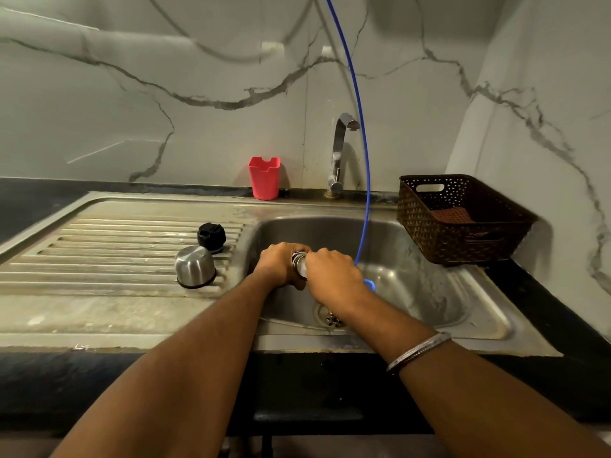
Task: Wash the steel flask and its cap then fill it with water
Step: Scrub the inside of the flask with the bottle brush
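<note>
gripping the steel flask (299, 263) over the sink (429, 285), both hands' curled grips hide its body.

- Our hands cover most of the flask (299, 263); only its mouth shows between them.
- Right hand (332, 276) hides its own fingertips.
- The blue tube (358, 127) leaves the top edge.

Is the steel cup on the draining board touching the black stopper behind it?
Cannot tell. In the head view the steel cup overlaps the bottom of the black stopper, so any gap between them is hidden.
</note>
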